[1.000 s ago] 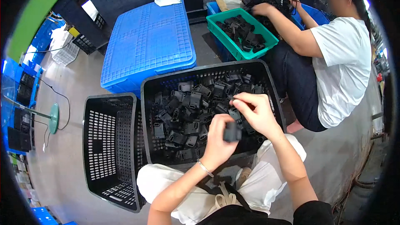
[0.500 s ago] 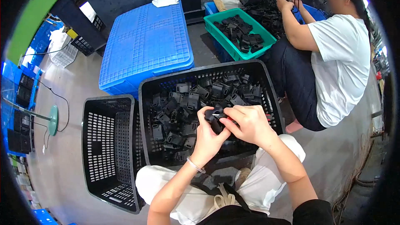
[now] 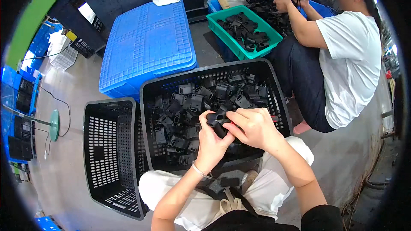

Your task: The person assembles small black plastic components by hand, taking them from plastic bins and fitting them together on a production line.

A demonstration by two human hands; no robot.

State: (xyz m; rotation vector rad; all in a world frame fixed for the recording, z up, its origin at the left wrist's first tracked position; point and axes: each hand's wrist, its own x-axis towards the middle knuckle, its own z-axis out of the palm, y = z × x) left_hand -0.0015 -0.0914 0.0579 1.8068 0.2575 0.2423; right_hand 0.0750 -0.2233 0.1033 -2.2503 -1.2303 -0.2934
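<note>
Both my hands meet over the near side of a black slatted basket (image 3: 147, 115) full of several black plastic parts (image 3: 195, 102). My left hand (image 3: 209, 143) grips one small black plastic part (image 3: 216, 120) from below. My right hand (image 3: 253, 126) closes on the same part from the right, fingers on its top. The part is held just above the heap in the basket.
A second black basket (image 3: 107, 158), with nothing in it, stands to the left. An upturned blue crate (image 3: 147, 42) lies behind. A person in a white shirt (image 3: 351, 64) sits at the right, handling black parts by a green bin (image 3: 269, 30).
My right hand came down from the basket's right side and joined the left hand on the black part. The person's hands at the back moved from the green bin up to the pile.
</note>
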